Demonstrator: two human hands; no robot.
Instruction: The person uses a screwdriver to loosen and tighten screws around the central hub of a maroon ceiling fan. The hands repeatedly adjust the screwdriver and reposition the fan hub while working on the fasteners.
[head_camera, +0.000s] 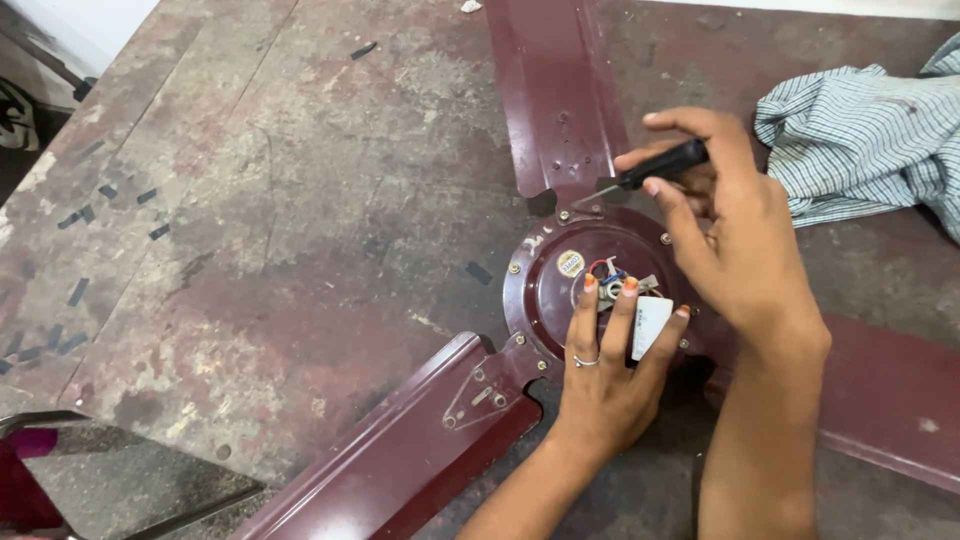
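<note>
Clearly, the maroon ceiling fan (560, 100) lies scuffed; left hand (610, 375) pinches a white capacitor (650, 325), right hand (735, 235) grips a screwdriver (655, 168).

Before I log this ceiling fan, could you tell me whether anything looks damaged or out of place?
Yes. The fan hub lies opened, its wires exposed at the centre, and the white capacitor hangs loose in the left hand. The right hand holds a screwdriver. The floor is worn and patchy.
</note>
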